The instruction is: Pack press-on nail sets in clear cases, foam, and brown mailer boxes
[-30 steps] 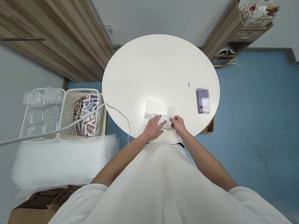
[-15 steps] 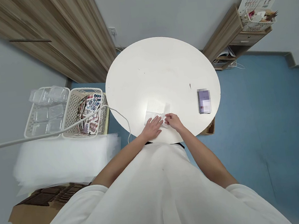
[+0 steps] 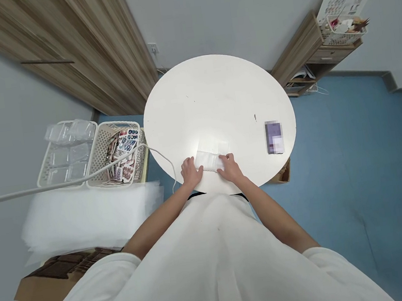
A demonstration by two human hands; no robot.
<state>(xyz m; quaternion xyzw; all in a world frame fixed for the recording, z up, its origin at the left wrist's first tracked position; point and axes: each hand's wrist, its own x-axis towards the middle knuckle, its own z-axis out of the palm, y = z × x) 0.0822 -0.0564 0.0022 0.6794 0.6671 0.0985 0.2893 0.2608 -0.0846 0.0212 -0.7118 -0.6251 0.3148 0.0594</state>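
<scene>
A translucent white packing sheet, folded over on itself, lies flat near the front edge of the white round table. At its left edge is my left hand, fingers curled and thumb against the lower left corner. My right hand grips the right edge of the folded sheet between thumb and bent fingers. Whether anything lies inside the folds cannot be made out.
A pixelated purple item lies on the table's right side. Left of the table stand white baskets, one with clear plastic boxes, one with printed cards. A stack of white sheets and a white cable are nearby.
My left hand has slid left off the top of the sheet to its left edge. The raised flap by my right hand now lies folded down.
</scene>
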